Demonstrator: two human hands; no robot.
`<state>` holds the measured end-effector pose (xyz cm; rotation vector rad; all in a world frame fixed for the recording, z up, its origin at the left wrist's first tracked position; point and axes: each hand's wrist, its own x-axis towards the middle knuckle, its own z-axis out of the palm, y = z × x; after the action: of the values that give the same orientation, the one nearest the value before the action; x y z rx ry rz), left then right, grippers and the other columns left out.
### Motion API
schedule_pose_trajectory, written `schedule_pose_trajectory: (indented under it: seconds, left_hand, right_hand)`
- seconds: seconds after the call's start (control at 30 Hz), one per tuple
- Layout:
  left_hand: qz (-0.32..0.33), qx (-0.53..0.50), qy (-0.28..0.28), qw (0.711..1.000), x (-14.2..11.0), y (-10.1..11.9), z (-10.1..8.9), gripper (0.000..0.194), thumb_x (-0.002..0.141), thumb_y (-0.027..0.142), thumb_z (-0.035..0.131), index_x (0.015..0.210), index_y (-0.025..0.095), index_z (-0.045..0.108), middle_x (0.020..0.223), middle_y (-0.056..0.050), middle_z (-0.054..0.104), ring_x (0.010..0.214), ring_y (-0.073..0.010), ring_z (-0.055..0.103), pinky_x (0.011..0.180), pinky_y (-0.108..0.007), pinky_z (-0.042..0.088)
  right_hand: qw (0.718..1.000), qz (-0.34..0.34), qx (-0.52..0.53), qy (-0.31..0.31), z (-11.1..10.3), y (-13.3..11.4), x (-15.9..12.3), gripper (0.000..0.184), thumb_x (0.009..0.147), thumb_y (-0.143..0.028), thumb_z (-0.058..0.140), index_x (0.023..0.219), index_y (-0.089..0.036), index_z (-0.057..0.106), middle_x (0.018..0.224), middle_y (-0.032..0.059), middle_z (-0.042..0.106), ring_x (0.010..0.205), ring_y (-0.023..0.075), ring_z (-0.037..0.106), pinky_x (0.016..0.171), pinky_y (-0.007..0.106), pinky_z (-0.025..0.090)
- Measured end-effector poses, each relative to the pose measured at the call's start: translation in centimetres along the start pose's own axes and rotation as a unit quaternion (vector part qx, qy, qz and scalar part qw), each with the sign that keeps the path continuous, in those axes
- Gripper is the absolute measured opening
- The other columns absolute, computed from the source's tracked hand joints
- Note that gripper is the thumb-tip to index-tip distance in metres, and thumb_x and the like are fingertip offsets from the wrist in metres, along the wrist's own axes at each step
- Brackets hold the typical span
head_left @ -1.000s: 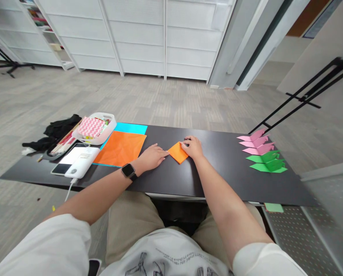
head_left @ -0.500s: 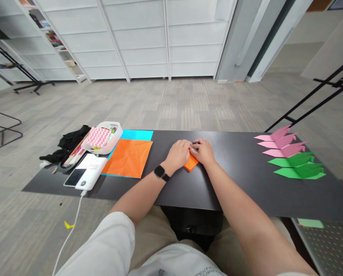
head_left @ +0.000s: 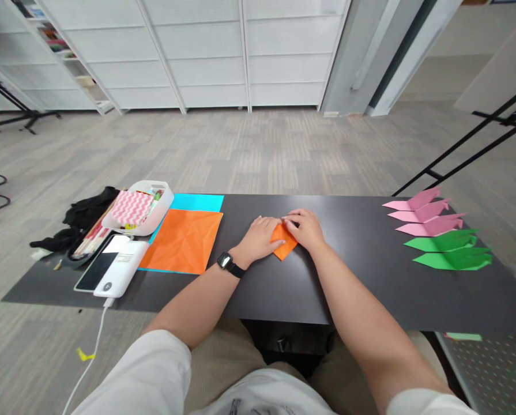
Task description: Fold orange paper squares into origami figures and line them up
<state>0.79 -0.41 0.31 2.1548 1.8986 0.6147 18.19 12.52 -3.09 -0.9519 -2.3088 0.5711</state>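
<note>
A small piece of folded orange origami paper point(head_left: 286, 246) lies on the dark table between my hands, one corner pointing towards me. My left hand point(head_left: 261, 237) covers its left side, with the thumb resting on the paper and the fingers at the upper left edge. Bent over the upper right edge, my right hand point(head_left: 305, 229) pinches the paper with thumb and forefinger. The fingertips hide part of the top. A black watch point(head_left: 230, 264) is on my left wrist.
Orange sheets point(head_left: 182, 239) and blue sheets point(head_left: 199, 202) lie left on the table point(head_left: 361, 288). Beyond them are a white basket point(head_left: 165, 202), a phone point(head_left: 94, 271) and a cabled white power bank point(head_left: 121, 270). Pink folded birds point(head_left: 424, 213) and green ones point(head_left: 452, 259) stand at right.
My left hand has shifted slightly left and its thumb has moved away from the fingers. More of the folded orange paper shows between the hands. The view has tilted and shifted a little.
</note>
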Motion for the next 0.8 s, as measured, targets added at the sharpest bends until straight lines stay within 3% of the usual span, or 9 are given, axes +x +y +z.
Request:
schedule_pose_trajectory:
  seconds: [0.13, 0.27, 0.4, 0.5, 0.8]
  left_hand:
    - [-0.024, 0.02, 0.005, 0.999, 0.1, -0.6, 0.4, 0.041, 0.103, 0.035, 0.063, 0.142, 0.023, 0.059, 0.154, -0.012, 0.063, 0.152, -0.0321, 0.05, 0.134, -0.061, 0.028]
    - [-0.048, 0.035, 0.021, 0.998, 0.2, -0.9, 0.4, 0.033, 0.103, 0.028, 0.059, 0.135, 0.026, 0.067, 0.159, -0.007, 0.061, 0.153, -0.0331, 0.048, 0.134, -0.065, 0.026]
    - [-0.045, 0.049, 0.042, 0.997, 0.3, -1.1, 0.3, 0.03, 0.103, 0.03, 0.06, 0.128, 0.024, 0.074, 0.155, -0.009, 0.062, 0.141, -0.0324, 0.054, 0.127, -0.057, 0.039]
    - [-0.051, 0.051, 0.05, 0.996, 0.2, -1.3, 0.3, 0.03, 0.102, 0.031, 0.061, 0.127, 0.026, 0.077, 0.143, -0.009, 0.068, 0.131, -0.0325, 0.058, 0.117, -0.054, 0.046]
    - [-0.027, 0.03, 0.034, 0.999, 0.1, -1.3, 0.5, 0.035, 0.104, 0.03, 0.059, 0.134, 0.031, 0.077, 0.146, -0.007, 0.067, 0.134, -0.0307, 0.057, 0.126, -0.057, 0.038]
  right_hand:
    - [1.0, -0.018, 0.016, 0.003, -1.1, 0.9, -0.1, 0.048, 0.094, -0.015, 0.057, 0.135, -0.03, 0.078, 0.121, 0.0075, 0.075, 0.116, 0.027, 0.069, 0.111, 0.048, 0.054]
    - [0.999, -0.001, -0.052, -0.006, -1.6, 1.8, -0.8, 0.042, 0.089, -0.014, 0.063, 0.119, -0.033, 0.085, 0.129, 0.0098, 0.071, 0.124, 0.0331, 0.065, 0.114, 0.056, 0.051]
    - [0.998, 0.021, -0.059, -0.03, -1.4, 2.0, -1.1, 0.034, 0.088, -0.015, 0.066, 0.107, -0.033, 0.087, 0.135, 0.0086, 0.069, 0.128, 0.0343, 0.063, 0.116, 0.059, 0.049]
    - [0.999, 0.017, -0.031, -0.039, -1.5, 1.9, -0.8, 0.035, 0.087, -0.013, 0.067, 0.107, -0.035, 0.086, 0.133, 0.0063, 0.07, 0.129, 0.031, 0.064, 0.119, 0.057, 0.048]
    - [0.996, -0.039, 0.052, -0.068, -3.0, 0.9, -0.2, 0.041, 0.086, -0.012, 0.067, 0.119, -0.032, 0.083, 0.121, 0.0054, 0.076, 0.12, 0.0245, 0.071, 0.113, 0.045, 0.053]
